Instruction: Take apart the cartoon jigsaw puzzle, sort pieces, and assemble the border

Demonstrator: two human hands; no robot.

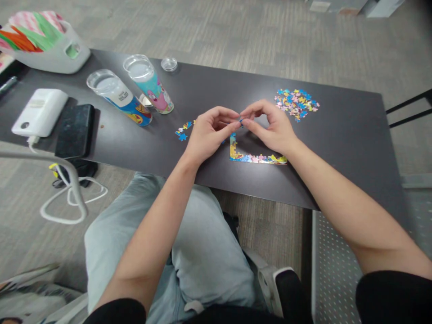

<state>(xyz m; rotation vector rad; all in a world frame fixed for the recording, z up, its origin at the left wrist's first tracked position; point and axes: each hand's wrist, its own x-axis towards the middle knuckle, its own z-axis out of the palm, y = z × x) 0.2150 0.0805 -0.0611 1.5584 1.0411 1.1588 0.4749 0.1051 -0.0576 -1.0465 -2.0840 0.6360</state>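
My left hand (pixel 209 134) and my right hand (pixel 270 126) meet above the dark table (pixel 351 135), fingertips pinched together on a tiny blue puzzle piece (pixel 240 121). Just below them lies an L-shaped strip of joined puzzle pieces (pixel 256 158), forming a corner of the picture. A small cluster of joined and loose pieces (pixel 183 130) lies left of my left hand. A heap of loose colourful pieces (pixel 296 102) sits beyond my right hand.
Two clear cartoon-printed puzzle tubes (pixel 118 96) (pixel 151 83) lie at the back left with a round lid (pixel 169 64) behind. A white device (pixel 40 112), a black case (pixel 74 130), a white cable (pixel 67 180) and a white container (pixel 47 40) crowd the left end.
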